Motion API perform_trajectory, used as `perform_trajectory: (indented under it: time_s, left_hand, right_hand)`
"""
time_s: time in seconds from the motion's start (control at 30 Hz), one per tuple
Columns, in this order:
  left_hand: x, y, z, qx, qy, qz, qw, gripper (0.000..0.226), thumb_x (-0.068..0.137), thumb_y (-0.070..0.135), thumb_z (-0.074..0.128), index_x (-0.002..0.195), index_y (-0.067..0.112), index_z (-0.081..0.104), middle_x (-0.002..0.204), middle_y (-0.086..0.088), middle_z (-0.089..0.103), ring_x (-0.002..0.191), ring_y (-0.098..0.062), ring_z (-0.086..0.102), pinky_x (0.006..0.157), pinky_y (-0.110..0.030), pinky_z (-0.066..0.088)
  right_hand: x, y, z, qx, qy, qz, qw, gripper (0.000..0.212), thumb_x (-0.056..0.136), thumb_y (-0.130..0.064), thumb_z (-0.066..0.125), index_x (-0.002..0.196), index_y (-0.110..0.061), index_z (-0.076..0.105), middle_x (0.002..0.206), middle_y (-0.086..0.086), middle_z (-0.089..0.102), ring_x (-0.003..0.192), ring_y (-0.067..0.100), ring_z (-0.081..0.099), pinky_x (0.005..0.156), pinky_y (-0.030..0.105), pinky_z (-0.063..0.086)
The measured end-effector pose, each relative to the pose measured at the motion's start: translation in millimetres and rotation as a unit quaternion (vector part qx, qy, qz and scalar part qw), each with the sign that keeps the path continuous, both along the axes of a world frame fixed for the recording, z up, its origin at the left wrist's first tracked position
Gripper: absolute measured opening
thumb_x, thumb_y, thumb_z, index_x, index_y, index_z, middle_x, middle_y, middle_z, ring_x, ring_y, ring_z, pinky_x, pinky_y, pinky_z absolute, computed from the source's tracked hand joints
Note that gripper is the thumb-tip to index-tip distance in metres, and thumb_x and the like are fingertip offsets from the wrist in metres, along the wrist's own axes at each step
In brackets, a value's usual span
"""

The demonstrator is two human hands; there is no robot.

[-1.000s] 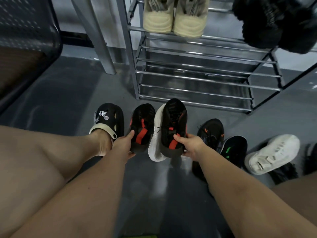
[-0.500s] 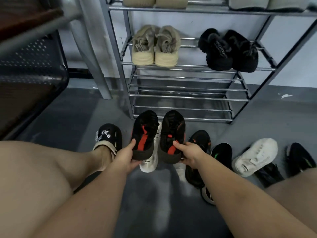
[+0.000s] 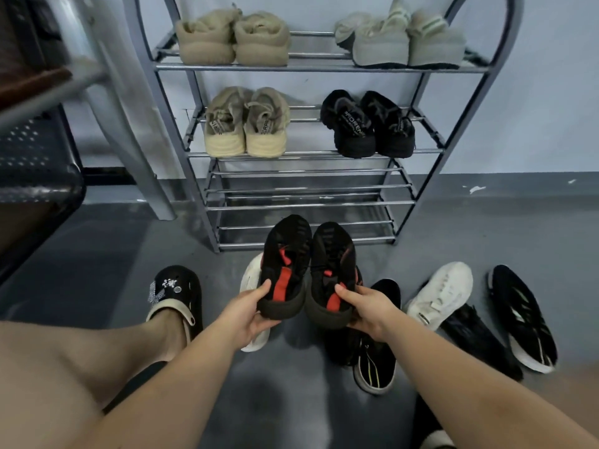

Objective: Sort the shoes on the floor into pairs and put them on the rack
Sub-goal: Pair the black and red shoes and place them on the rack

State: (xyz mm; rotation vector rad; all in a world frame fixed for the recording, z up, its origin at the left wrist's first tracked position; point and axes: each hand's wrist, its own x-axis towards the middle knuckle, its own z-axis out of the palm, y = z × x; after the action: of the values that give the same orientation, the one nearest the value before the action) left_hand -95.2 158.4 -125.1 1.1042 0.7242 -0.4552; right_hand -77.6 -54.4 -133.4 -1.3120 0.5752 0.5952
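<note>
Left grip [image 3: 244, 314] pinching left shoe [image 3: 285, 267], right grip [image 3: 369, 307] pinching right shoe [image 3: 332, 273], side by side before rack [image 3: 311, 202]

Black-red shoe pair [image 3: 308, 270] held together, facing rack [image 3: 304, 202].

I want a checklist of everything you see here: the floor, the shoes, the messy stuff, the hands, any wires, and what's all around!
Surface: grey floor, glossy.
Job's things: black-and-red pair, left shoe and right shoe, held side by side before the metal rack. Upper shelves hold four pairs; lower shelves bare.
Clutter: white shoe, second white shoe partly hidden, black-and-white shoe, black shoe with yellow trim on the floor.
Hands: left hand grips one heel; right hand grips the other.
Cables: nothing seen.
Surroundings: pale wall; person's foot in a black clog.
</note>
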Motion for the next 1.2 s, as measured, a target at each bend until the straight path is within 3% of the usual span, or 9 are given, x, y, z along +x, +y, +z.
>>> perform_trajectory:
  time_s: [0.13, 0.27, 0.43, 0.6, 0.7, 0.8, 0.97, 1.13, 1.2]
  left_hand:
    - [0.1, -8.7, 1.4, -0.005, -0.01, -0.018, 1.0, 0.015, 0.093, 0.023, 0.057, 0.091, 0.008, 0.06, 0.088, -0.009, 0.069, 0.087, -0.023, 0.065, 0.085, -0.043, 0.051]
    - [1.1, -12.3, 4.7, -0.012, -0.025, -0.034, 0.999, 0.015, 0.094, 0.021, 0.055, 0.09, 0.008, 0.061, 0.078, -0.007, 0.072, 0.085, -0.023, 0.066, 0.075, -0.038, 0.053]
    - [6.3, -13.8, 7.3, -0.017, -0.041, -0.031, 0.999, 0.018, 0.092, 0.023, 0.057, 0.102, 0.007, 0.058, 0.091, -0.01, 0.07, 0.087, -0.024, 0.067, 0.069, -0.037, 0.055]
    - [8.4, -13.6, 12.0, -0.019, -0.053, -0.023, 0.998, 0.014, 0.093, 0.023, 0.056, 0.092, 0.009, 0.06, 0.076, -0.006, 0.074, 0.084, -0.023, 0.067, 0.068, -0.036, 0.055]
    - [10.7, -10.8, 13.7, -0.023, -0.055, -0.008, 0.998, 0.016, 0.093, 0.024, 0.056, 0.099, 0.009, 0.059, 0.084, -0.008, 0.072, 0.084, -0.022, 0.068, 0.064, -0.034, 0.057]
    - [14.2, -6.1, 14.9, -0.046, -0.055, 0.01, 0.997, 0.024, 0.093, 0.023, 0.056, 0.109, 0.007, 0.059, 0.095, -0.012, 0.071, 0.09, -0.025, 0.068, 0.07, -0.037, 0.055]
    - [28.0, 2.6, 14.3, -0.066, -0.047, 0.053, 0.995, 0.031, 0.092, 0.022, 0.057, 0.118, 0.005, 0.057, 0.1, -0.015, 0.069, 0.095, -0.028, 0.066, 0.073, -0.041, 0.054]
    - [60.0, 17.6, 21.7, -0.028, -0.041, 0.067, 0.996, 0.027, 0.091, 0.026, 0.059, 0.109, 0.006, 0.059, 0.094, -0.01, 0.068, 0.088, -0.023, 0.064, 0.069, -0.036, 0.052]
    - [77.3, 25.4, 23.4, 0.005, -0.038, 0.065, 0.997, 0.024, 0.089, 0.028, 0.061, 0.101, 0.007, 0.06, 0.094, -0.008, 0.067, 0.09, -0.021, 0.063, 0.075, -0.035, 0.051]
  right_hand:
    - [-4.2, -10.5, 2.5, 0.007, -0.006, -0.001, 1.0, 0.021, 0.09, -0.02, 0.063, 0.11, -0.015, 0.062, 0.097, 0.006, 0.069, 0.082, 0.017, 0.065, 0.055, 0.025, 0.052]
    - [-5.1, -16.4, 6.5, 0.012, -0.021, -0.003, 1.0, 0.023, 0.091, -0.02, 0.062, 0.113, -0.013, 0.061, 0.095, 0.006, 0.069, 0.08, 0.016, 0.065, 0.051, 0.022, 0.053]
    - [-1.3, -19.9, 12.7, 0.012, -0.045, -0.02, 0.999, 0.017, 0.09, -0.017, 0.062, 0.106, -0.012, 0.061, 0.089, 0.005, 0.069, 0.076, 0.015, 0.066, 0.052, 0.022, 0.055]
    - [3.9, -18.0, 17.8, 0.002, -0.054, -0.021, 0.998, 0.02, 0.089, -0.019, 0.064, 0.107, -0.01, 0.061, 0.089, 0.004, 0.07, 0.077, 0.014, 0.066, 0.056, 0.024, 0.056]
    - [9.9, -15.1, 20.8, 0.005, -0.062, -0.025, 0.998, 0.014, 0.09, -0.018, 0.063, 0.102, -0.012, 0.06, 0.089, 0.004, 0.069, 0.076, 0.015, 0.065, 0.054, 0.023, 0.055]
    - [17.6, -8.5, 24.7, 0.007, -0.068, -0.027, 0.997, 0.007, 0.09, -0.017, 0.062, 0.096, -0.012, 0.063, 0.087, 0.005, 0.069, 0.076, 0.015, 0.066, 0.053, 0.023, 0.056]
    - [40.4, 5.2, 31.9, 0.011, -0.082, -0.028, 0.996, 0.01, 0.089, -0.015, 0.063, 0.099, -0.011, 0.065, 0.088, 0.008, 0.07, 0.076, 0.019, 0.066, 0.062, 0.028, 0.055]
    - [74.9, 24.5, 45.4, 0.004, -0.103, -0.014, 0.995, 0.015, 0.088, -0.014, 0.064, 0.103, -0.011, 0.066, 0.088, 0.007, 0.07, 0.074, 0.018, 0.066, 0.073, 0.032, 0.054]
    - [91.9, 29.7, 52.1, -0.011, -0.103, -0.006, 0.995, 0.023, 0.087, -0.015, 0.067, 0.109, -0.007, 0.065, 0.09, 0.009, 0.069, 0.075, 0.018, 0.065, 0.071, 0.033, 0.054]
